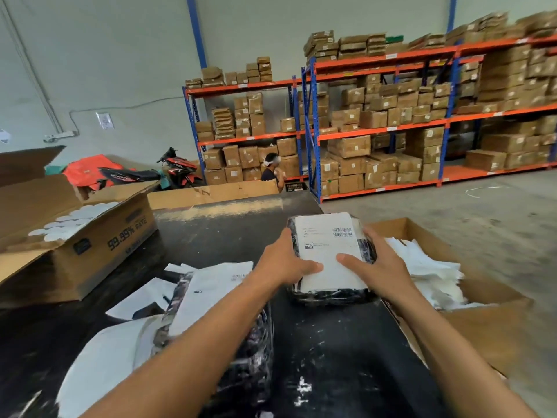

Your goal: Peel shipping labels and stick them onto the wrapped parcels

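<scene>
- Now both hands clamp one parcel (331,294) between them on the tabletop (331,357) — left hand (283,260) at its left edge, right hand (376,263) opposite.
- Thumbs rest on the label (327,251); probably best to rub outward from the middle — flattening the corners.

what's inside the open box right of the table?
The cardboard box holds a loose heap of white paper sheets, likely label backings. The right hand covers the heap's near-left edge; anything under the sheets is hidden.

2 bare forearms reach into view, no sleeves visible; the left hand (284,260) and right hand (378,262) wear no gloves, rings or watches.
</scene>
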`<state>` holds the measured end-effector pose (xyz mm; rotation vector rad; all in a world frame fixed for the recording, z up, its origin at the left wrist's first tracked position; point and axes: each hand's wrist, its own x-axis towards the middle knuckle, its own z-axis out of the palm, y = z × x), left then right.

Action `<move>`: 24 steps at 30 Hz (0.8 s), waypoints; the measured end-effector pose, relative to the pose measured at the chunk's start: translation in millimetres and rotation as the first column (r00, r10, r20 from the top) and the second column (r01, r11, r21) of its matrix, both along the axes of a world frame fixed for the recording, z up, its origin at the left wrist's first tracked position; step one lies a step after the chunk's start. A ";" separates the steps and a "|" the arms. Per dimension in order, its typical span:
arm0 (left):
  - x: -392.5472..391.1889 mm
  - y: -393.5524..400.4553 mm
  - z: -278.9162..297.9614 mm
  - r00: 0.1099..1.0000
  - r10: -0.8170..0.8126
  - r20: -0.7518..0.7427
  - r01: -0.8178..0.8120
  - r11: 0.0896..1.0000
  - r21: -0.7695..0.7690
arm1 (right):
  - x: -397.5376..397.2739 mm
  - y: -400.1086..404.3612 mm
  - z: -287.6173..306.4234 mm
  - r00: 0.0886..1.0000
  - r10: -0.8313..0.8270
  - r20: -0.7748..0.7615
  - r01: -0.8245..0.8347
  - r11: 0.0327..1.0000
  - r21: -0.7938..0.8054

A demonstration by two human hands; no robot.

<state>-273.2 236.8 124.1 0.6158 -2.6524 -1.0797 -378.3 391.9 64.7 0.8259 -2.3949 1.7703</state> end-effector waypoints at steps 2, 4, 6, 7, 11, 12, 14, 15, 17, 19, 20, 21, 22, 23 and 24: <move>17.4 17.4 -13.7 0.999 0.016 0.039 -0.019 0.997 0.079 | 16.2 18.6 -7.9 0.999 0.017 0.028 -0.019 0.998 0.063; 31.9 34.3 -27.5 0.997 -0.004 0.076 -0.008 0.988 0.156 | 28.7 34.3 -19.3 0.997 0.026 0.070 -0.035 0.990 0.134; 42.0 48.1 -39.4 0.992 -0.026 0.120 0.005 0.984 0.178 | 38.8 44.4 -33.2 0.991 0.030 0.128 -0.054 0.980 0.192; 45.2 52.7 -44.8 0.990 -0.024 0.141 -0.002 0.983 0.186 | 43.1 47.4 -40.7 0.987 0.034 0.160 -0.067 0.977 0.201; 46.6 61.1 -63.0 0.979 0.022 0.202 -0.076 0.961 0.265 | 53.6 50.5 -61.0 0.978 0.028 0.207 -0.068 0.980 0.189; 45.6 61.7 -66.6 0.977 0.037 0.208 -0.097 0.954 0.284 | 54.6 49.8 -64.0 0.978 0.021 0.209 -0.063 0.979 0.196; 45.2 62.4 -74.1 0.968 0.088 0.236 -0.157 0.944 0.290 | 57.0 46.9 -70.6 0.976 0.013 0.219 -0.062 0.975 0.215; 45.5 61.9 -78.2 0.963 0.117 0.244 -0.186 0.942 0.280 | 58.8 44.1 -74.3 0.973 0.012 0.231 -0.066 0.972 0.226; 47.7 60.6 -86.2 0.956 0.149 0.254 -0.216 0.942 0.258 | 62.6 37.5 -84.1 0.962 0.014 0.274 -0.083 0.966 0.243; 50.1 59.7 -93.0 0.952 0.152 0.265 -0.213 0.951 0.223 | 66.2 31.5 -91.3 0.953 0.008 0.304 -0.093 0.960 0.265; 51.5 59.8 -95.3 0.951 0.154 0.267 -0.212 0.956 0.204 | 67.3 29.8 -92.1 0.951 0.000 0.308 -0.090 0.957 0.277; 52.6 59.8 -96.4 0.952 0.156 0.264 -0.211 0.958 0.195 | 66.9 28.7 -92.3 0.950 -0.007 0.311 -0.086 0.955 0.286; 53.3 59.6 -96.8 0.954 0.153 0.258 -0.206 0.960 0.192 | 66.2 27.8 -92.1 0.950 -0.012 0.312 -0.084 0.953 0.292; 54.0 60.2 -97.0 0.955 0.149 0.255 -0.200 0.961 0.188 | 65.5 27.6 -91.9 0.950 -0.014 0.313 -0.085 0.949 0.302; 55.2 61.0 -97.1 0.955 0.151 0.255 -0.200 0.964 0.178 | 65.2 28.0 -91.8 0.950 -0.016 0.312 -0.088 0.945 0.316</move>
